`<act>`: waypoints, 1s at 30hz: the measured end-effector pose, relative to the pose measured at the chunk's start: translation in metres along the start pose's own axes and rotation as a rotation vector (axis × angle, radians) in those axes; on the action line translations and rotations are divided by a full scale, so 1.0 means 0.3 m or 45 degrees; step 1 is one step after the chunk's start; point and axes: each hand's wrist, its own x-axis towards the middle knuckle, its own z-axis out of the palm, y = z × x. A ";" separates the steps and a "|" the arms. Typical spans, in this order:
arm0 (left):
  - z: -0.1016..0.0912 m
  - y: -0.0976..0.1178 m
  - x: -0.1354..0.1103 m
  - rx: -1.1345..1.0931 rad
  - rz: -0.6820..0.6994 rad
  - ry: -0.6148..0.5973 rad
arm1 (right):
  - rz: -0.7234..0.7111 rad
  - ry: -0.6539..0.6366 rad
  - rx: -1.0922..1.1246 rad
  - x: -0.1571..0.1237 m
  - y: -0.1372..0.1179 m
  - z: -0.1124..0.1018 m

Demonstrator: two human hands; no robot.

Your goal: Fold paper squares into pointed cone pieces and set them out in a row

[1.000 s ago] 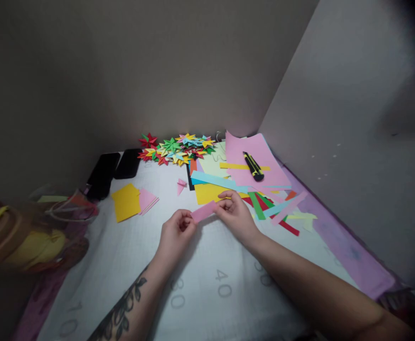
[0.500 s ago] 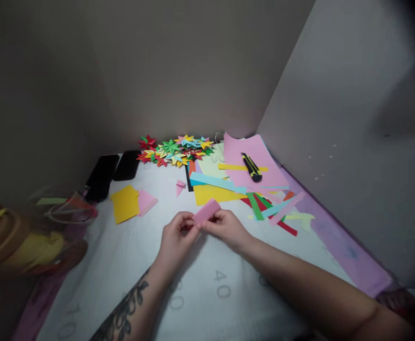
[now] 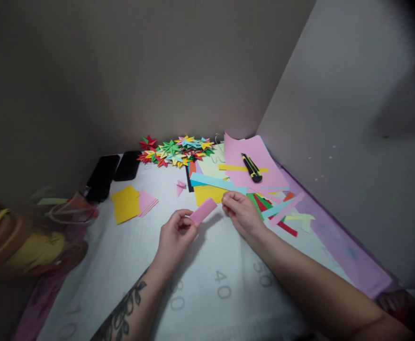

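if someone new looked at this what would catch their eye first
Most likely the heap of bright paper stars along the far edge of the white mat. Next might come the black-and-yellow cutter, lying across a yellow strip on the pink sheet to their right. Nearer, about mid-picture, a folded pink paper stands out in the grip of the left hand.
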 end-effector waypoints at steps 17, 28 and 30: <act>-0.018 -0.029 -0.020 0.505 0.438 0.045 | -0.105 -0.317 -0.361 -0.027 0.015 -0.022; -0.006 -0.021 0.003 0.235 0.110 -0.005 | -0.472 -0.585 -0.790 -0.049 -0.006 0.006; -0.005 -0.019 0.008 0.216 0.047 -0.044 | -0.639 -0.587 -0.883 -0.055 -0.007 0.004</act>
